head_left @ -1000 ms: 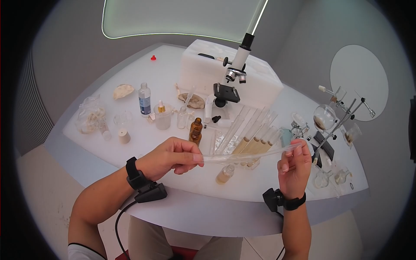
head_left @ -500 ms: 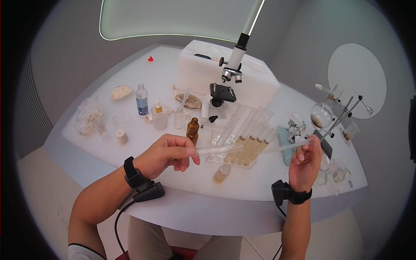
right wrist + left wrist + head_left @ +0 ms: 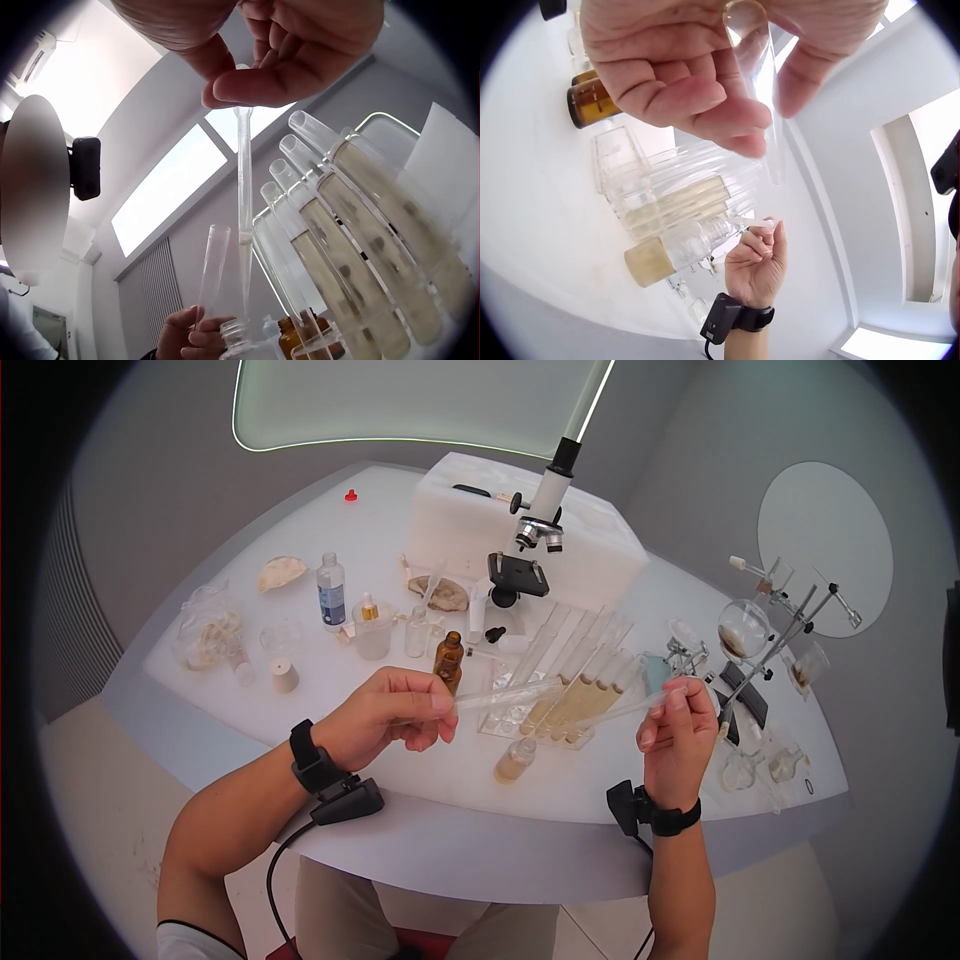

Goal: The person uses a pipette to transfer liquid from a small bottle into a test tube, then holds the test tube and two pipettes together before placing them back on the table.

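Observation:
In the head view my left hand (image 3: 400,710) grips a clear test tube (image 3: 515,694) near its rounded end, the mouth slanting up to the right. The left wrist view shows that tube (image 3: 759,60) between thumb and fingers. My right hand (image 3: 683,740) pinches the bulb end of a clear plastic dropper (image 3: 630,709). Pale liquid sits low in the dropper (image 3: 245,259) in the right wrist view. Its tip points left, apart from the tube mouth and over the table. Below stands a small open glass bottle (image 3: 515,760) of tan liquid.
Behind the hands a clear rack (image 3: 495,725) holds several test tubes (image 3: 585,695), some with tan liquid. An open amber bottle (image 3: 449,660) stands by my left hand. A microscope (image 3: 530,550) is farther back; a round flask (image 3: 743,628) on a stand is at right.
The dropper's tip overlapped the tube's mouth earlier; now they are apart. My right hand went right, then came back left. The tube has shifted slightly left and its mouth tilted up.

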Tool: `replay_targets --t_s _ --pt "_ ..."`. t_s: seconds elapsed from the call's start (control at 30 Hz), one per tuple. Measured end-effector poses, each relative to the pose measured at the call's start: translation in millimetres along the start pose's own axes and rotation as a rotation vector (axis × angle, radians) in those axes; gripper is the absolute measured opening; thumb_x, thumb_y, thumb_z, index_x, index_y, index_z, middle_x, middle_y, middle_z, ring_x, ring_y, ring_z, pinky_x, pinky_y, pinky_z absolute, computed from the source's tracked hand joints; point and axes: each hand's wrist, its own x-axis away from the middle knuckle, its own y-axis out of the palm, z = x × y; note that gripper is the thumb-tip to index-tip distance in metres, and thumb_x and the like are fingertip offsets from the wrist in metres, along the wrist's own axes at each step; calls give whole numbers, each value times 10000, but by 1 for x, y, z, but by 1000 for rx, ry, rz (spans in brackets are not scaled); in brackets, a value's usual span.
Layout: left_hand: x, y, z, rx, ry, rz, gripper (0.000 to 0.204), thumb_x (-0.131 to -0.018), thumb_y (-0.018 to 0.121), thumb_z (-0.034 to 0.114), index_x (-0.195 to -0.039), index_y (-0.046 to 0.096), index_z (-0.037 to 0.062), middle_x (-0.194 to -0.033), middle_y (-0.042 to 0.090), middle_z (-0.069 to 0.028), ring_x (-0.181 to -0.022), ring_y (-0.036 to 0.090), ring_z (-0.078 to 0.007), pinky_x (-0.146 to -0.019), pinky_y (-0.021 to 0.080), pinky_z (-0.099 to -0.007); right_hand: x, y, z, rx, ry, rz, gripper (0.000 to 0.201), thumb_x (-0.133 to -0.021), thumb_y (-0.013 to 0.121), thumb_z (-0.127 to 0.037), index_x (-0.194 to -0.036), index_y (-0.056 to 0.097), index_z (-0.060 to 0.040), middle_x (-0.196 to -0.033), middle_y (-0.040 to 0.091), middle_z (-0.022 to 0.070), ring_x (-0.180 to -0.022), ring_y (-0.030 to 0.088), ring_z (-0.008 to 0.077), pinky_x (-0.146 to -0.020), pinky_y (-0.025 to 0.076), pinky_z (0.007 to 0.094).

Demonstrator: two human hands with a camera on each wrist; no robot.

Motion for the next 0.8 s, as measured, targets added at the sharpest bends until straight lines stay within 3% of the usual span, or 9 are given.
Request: replay_targets --t_s 0.53,0.8 --pt "-2 0 -1 -9 -5 -15 224 -911 633 264 -862 668 48 -775 681 -78 -586 542 -85 -562 401 -225 2 0 -2 22 -8 -35 156 -950 645 -174 -987 601 -29 -705 602 18 -507 530 82 -455 418 209" --pt "-1 1 1 40 -18 11 179 -884 660 214 -862 663 37 -660 569 4 -512 389 -62 -519 303 -226 4 1 -1 97 -62 -50 175 -945 666 -176 -911 566 -37 -692 575 11 -523 518 72 -465 422 208"
